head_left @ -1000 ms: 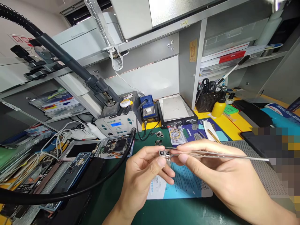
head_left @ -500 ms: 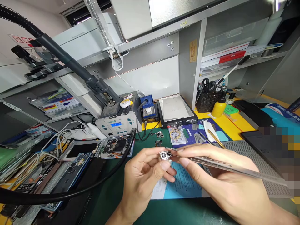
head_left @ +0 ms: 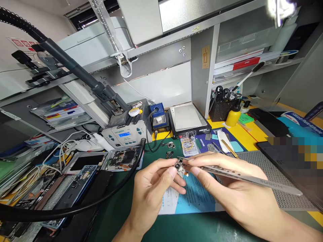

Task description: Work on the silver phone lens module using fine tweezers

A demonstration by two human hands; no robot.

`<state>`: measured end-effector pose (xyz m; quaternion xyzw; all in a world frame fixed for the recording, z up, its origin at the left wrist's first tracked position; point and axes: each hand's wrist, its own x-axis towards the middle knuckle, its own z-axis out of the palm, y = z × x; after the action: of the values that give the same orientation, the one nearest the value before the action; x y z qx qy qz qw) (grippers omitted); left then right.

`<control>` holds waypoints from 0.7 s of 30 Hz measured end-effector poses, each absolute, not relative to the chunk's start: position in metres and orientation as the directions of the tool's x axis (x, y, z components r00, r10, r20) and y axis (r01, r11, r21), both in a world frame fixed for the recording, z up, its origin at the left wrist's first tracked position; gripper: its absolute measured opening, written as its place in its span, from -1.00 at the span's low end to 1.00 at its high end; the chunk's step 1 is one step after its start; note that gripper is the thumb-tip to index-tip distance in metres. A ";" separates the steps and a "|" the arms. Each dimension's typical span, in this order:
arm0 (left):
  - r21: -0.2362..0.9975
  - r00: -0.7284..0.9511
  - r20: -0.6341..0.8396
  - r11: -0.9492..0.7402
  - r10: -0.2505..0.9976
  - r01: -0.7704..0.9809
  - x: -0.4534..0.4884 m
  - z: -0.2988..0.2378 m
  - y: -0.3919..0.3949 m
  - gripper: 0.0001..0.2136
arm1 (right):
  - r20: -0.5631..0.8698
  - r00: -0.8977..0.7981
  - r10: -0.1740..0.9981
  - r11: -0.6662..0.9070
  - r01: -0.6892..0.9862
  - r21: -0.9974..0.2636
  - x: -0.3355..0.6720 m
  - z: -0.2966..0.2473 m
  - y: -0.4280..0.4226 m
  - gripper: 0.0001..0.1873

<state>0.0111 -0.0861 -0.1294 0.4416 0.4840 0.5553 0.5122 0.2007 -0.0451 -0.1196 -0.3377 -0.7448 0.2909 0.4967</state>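
Between the thumb and forefinger of my left hand (head_left: 156, 188) is a small phone camera module (head_left: 178, 166), its dark round lens turned towards me. An orange flex end shows at its lower right. My right hand (head_left: 234, 188) is closed on metal tweezers (head_left: 247, 177), whose wide end points right and whose tips reach the module. Whether the tips grip it or only touch it, I cannot tell. Behind the fingers on the green mat lie another camera module (head_left: 170, 155) and a further small module (head_left: 171, 145). A blue and white printed sheet (head_left: 194, 201) lies beneath my hands.
A hot-air station (head_left: 126, 134) and a flat heating plate (head_left: 189, 117) stand at the back. The black hose (head_left: 121, 186) curves across the left side, over phone parts (head_left: 73, 191). A yellow bottle (head_left: 233, 116) and a perforated grey mat (head_left: 262, 161) are at right.
The camera module has tilted in my left fingers, so its orange flex end now shows. The tweezers have rolled slightly, bringing the lettering on their wide end into view.
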 end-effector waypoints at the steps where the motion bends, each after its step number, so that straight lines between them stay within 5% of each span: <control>1: 0.990 -0.085 -0.006 -0.006 0.996 -0.142 0.011 -0.130 -0.086 -0.79 | 0.540 -0.269 0.797 0.595 0.201 -0.778 0.200 -0.119 -0.044 -0.88; 14: 0.992 0.062 0.022 -0.014 0.998 -0.129 0.010 -0.131 -0.088 -0.75 | 0.386 -0.263 0.884 0.404 0.013 -0.915 0.201 -0.113 -0.040 -0.93; 21: 0.919 -0.106 0.335 -0.300 0.936 0.256 0.017 -0.139 -0.092 -0.75 | 0.384 -0.192 0.903 0.398 0.042 -0.916 0.202 -0.112 -0.038 -0.93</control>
<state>0.0170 -0.0917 -0.1394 0.5919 0.5036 0.5473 0.3108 0.2018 -0.0384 -0.1122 -0.3621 -0.6528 0.4119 0.5226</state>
